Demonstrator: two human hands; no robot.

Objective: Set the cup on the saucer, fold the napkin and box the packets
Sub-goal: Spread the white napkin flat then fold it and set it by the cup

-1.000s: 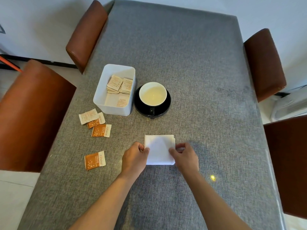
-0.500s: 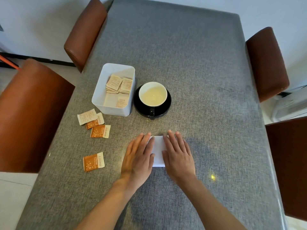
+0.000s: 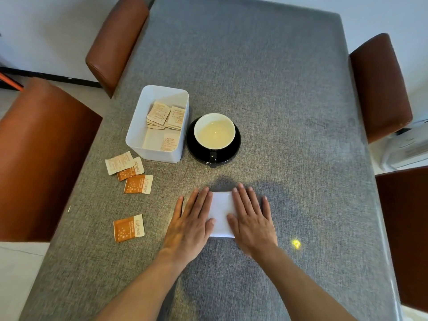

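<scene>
The fingers (image 3: pixel 201 200) of the left hand (image 3: pixel 190 225) lie flat and spread, pressing down on the left part of the folded napkin (image 3: pixel 221 213); those of the right hand (image 3: pixel 251 222) do the same on its right part. Neither hand grips anything: both are open, palms down, with a strip of white showing between them.

The napkin looks thin, soft and very light, so it will likely crease under palm pressure and slide or spring open if let go carelessly. A pinch at a corner or free edge seems the best hold for any further fold.

Beyond the napkin, toward the far end of the table (image 3: pixel 278 89), the cup (image 3: pixel 215 132) sits on the black saucer (image 3: pixel 235 149), its handle toward the person. Just left of the saucer is the white box (image 3: pixel 135 137) with several packets inside. Left of the napkin, four loose packets (image 3: pixel 138 184) lie on the cloth. They look flat, light and a little crinkly, best lifted by an edge, since they hug the fabric.
</scene>
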